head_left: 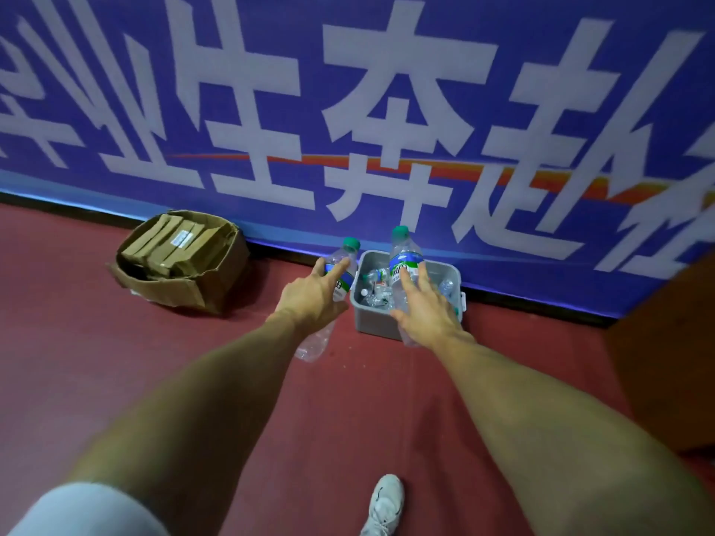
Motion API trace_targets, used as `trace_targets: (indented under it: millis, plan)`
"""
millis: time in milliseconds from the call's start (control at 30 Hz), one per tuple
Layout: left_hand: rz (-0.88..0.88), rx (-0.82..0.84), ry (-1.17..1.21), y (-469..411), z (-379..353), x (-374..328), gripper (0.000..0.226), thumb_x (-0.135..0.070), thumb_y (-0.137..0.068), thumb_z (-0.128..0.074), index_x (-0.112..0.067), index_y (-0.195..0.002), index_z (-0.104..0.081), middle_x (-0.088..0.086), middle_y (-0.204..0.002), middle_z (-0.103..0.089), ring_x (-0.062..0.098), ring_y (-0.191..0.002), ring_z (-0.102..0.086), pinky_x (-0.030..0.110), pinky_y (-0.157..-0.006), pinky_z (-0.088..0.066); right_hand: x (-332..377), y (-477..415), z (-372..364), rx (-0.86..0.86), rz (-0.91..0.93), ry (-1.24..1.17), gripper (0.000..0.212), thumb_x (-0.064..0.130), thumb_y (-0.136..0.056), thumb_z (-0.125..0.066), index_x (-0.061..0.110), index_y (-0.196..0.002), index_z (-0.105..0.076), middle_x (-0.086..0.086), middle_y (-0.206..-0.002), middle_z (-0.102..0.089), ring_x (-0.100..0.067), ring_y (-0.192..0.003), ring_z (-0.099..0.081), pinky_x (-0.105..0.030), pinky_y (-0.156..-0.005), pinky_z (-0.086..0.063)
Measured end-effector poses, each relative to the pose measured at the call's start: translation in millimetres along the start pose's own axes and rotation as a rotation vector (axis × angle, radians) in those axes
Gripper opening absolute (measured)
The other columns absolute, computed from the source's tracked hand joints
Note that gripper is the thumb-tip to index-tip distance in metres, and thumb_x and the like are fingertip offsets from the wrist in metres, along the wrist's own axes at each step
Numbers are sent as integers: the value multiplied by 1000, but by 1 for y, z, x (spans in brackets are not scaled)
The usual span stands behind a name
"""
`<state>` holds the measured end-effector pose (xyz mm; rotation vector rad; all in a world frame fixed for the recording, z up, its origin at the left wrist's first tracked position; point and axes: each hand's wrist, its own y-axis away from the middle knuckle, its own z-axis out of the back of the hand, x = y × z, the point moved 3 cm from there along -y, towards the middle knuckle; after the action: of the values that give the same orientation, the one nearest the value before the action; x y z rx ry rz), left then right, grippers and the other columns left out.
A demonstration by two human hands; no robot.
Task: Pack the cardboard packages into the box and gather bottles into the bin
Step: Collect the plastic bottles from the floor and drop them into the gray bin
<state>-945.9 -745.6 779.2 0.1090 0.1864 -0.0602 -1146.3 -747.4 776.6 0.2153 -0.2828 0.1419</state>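
Note:
My left hand point(314, 294) grips a clear plastic bottle point(340, 261) with a green cap, held just left of the grey bin point(367, 326). My right hand point(423, 311) grips a second green-capped bottle point(404, 261) over the bin's near half. Several empty bottles point(377, 284) lie inside the bin. To the left stands an open cardboard box point(193, 288) filled with several flat cardboard packages point(174, 245). Both containers sit on the red floor by the wall.
A blue banner wall point(348, 110) with large white characters runs right behind the box and bin. A brown wooden surface point(665, 350) rises at the right. My white shoe point(383, 504) stands on the red floor at the bottom.

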Motion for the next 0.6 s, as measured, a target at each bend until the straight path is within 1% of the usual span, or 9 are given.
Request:
trace_targets:
  millis: [67, 233, 333, 600]
  plan:
    - [-28, 31, -9, -43, -8, -15, 78, -50, -95, -56, -39, -157, -10, 7, -165, -13, 36, -106, -64, 40, -88, -52, -23, -34, 8, 11, -21, -2, 80, 36, -100, -57, 25, -160, -6, -6, -166, 17, -36, -150, -17, -48, -116, -29]
    - [-89, 90, -47, -140, -12, -50, 79, -52, -97, -54, -38, -158, -5, 7, -166, -9, 34, -116, -61, 40, -89, -49, -73, -117, 44, 6, -54, -26, 80, 39, -100, -57, 25, -160, -6, -6, -166, 15, -32, -149, -19, -46, -115, -31]
    - [-95, 89, -37, -192, -8, -64, 79, -50, -97, -54, -38, -158, -4, 9, -165, -12, 33, -115, -61, 40, -88, -49, -96, -162, 62, -1, -78, -25, 81, 40, -99, -57, 24, -160, -6, -7, -166, 14, -31, -149, -20, -45, -114, -32]
    - [-154, 123, -17, -332, -21, -87, 80, -50, -98, -53, -38, -158, 0, 10, -167, -6, 35, -117, -61, 44, -91, -52, -138, -272, 65, 36, -134, -32, 80, 39, -100, -55, 25, -160, -4, -4, -166, 16, -30, -149, -18, -45, -115, -31]
